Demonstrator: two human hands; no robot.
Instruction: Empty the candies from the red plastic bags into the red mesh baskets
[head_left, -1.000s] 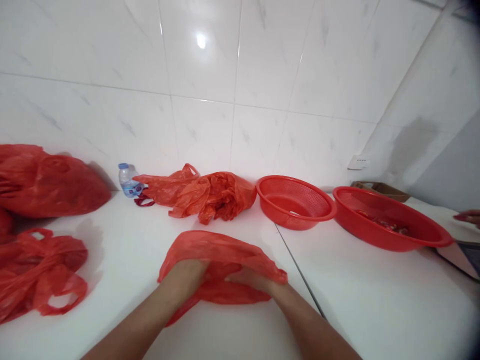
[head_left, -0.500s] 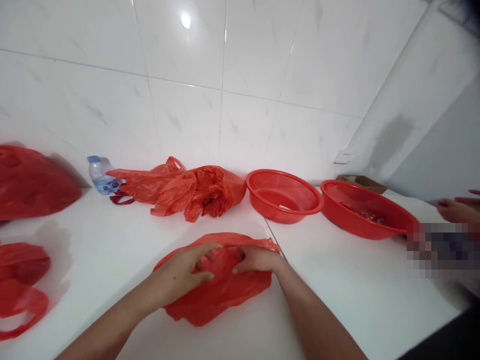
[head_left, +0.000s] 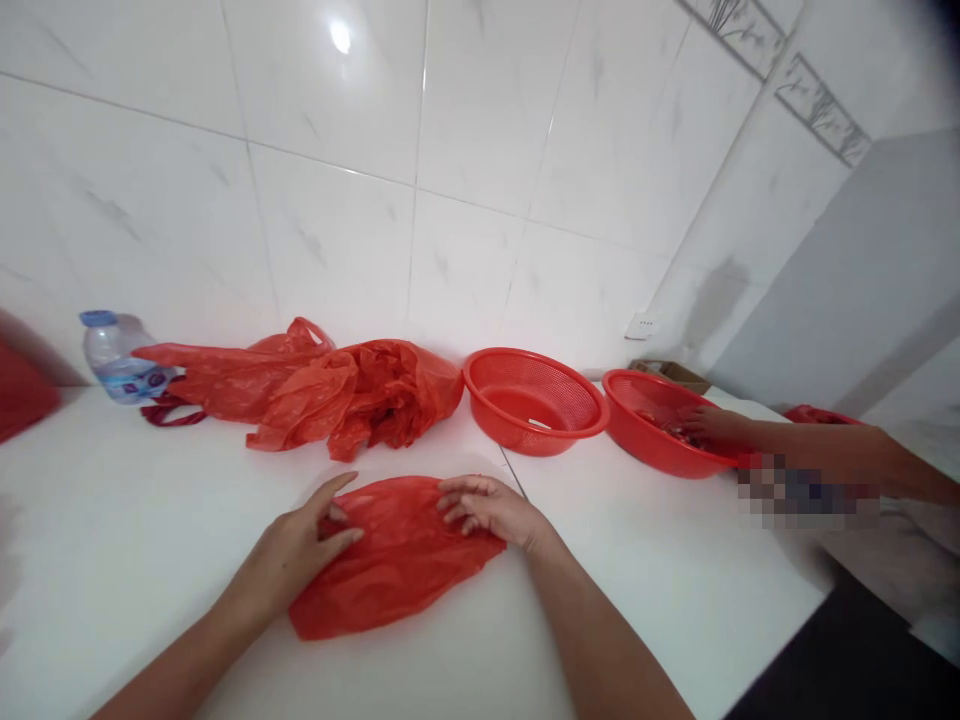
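Observation:
A flattened red plastic bag [head_left: 397, 560] lies on the white counter [head_left: 135, 540] in front of me. My left hand [head_left: 300, 545] rests on the bag's left edge with fingers stretched out and the thumb spread. My right hand [head_left: 487, 508] lies on the bag's upper right edge, fingers extended flat and pressing the plastic down. Neither hand grips anything.
A heap of crumpled red bags [head_left: 322, 395] lies by the tiled wall, a water bottle [head_left: 112, 355] to its left. Two red colander baskets [head_left: 536, 400] [head_left: 660, 435] stand at the right. Another person's hand [head_left: 712, 425] reaches into the farther one. The counter's edge falls off at right.
My hands came out from among the bag's folds and now lie flat on top of it. The bag is smoother and flatter. The other person's hand moved into the right basket.

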